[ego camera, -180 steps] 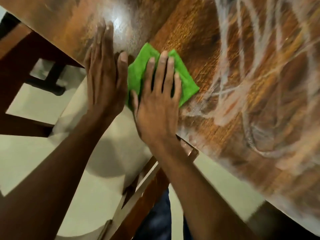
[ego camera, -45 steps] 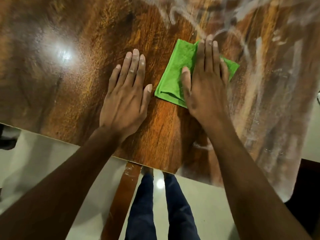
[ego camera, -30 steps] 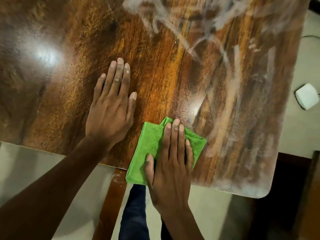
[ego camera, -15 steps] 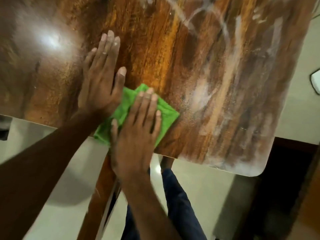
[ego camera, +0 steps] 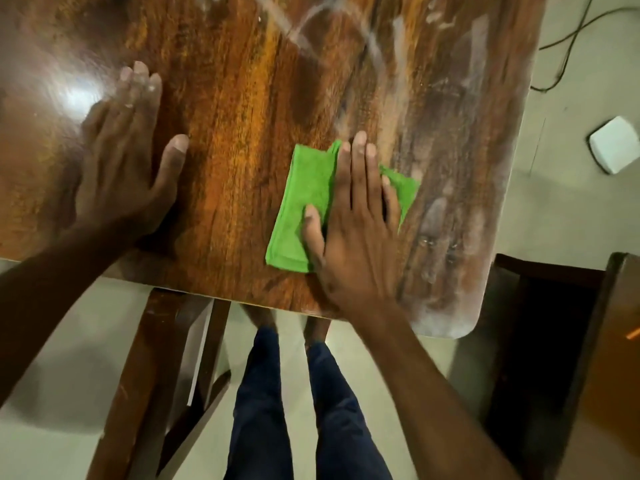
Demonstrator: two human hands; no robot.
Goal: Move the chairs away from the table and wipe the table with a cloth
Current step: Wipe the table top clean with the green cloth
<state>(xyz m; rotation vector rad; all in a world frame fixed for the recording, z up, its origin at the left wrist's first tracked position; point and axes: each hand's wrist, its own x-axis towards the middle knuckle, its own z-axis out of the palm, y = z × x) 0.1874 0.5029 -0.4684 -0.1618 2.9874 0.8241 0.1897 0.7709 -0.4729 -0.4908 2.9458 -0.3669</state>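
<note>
**Table wipe in progress, right-hand end still smeared**

Nearest the camera: dark trousers (ego camera: 294, 403) and bare feet on pale floor tiles (ego camera: 69, 358), standing at the table's near edge. To the left, under that edge, a brown wooden frame (ego camera: 138, 375), chair or table support, cannot tell which. At far right, a dark wooden piece (ego camera: 571, 341), possibly a chair pulled clear; not confirmable.

On the wooden table (ego camera: 242, 98): right hand (ego camera: 356, 230) laid flat on the folded green cloth (ego camera: 304, 202), fingers straight and close together, thumb out on the fabric, pressing rather than pinching. Cloth lying near the front edge, right of centre. Left hand (ego camera: 128, 168) flat on bare wood well apart from the cloth, fingers together, thumb spread, apparently bracing; whitish dust on the fingertips.

Progress, as judged: left and central wood glossy and clean, with a lamp glare. White streaks and powdery film remaining along the right-hand strip, the near right corner and the far middle. Wiping roughly partway; right end outstanding.

Beyond the table's right edge: a white square object (ego camera: 614, 143) on the floor and a dark cable (ego camera: 571, 32).
</note>
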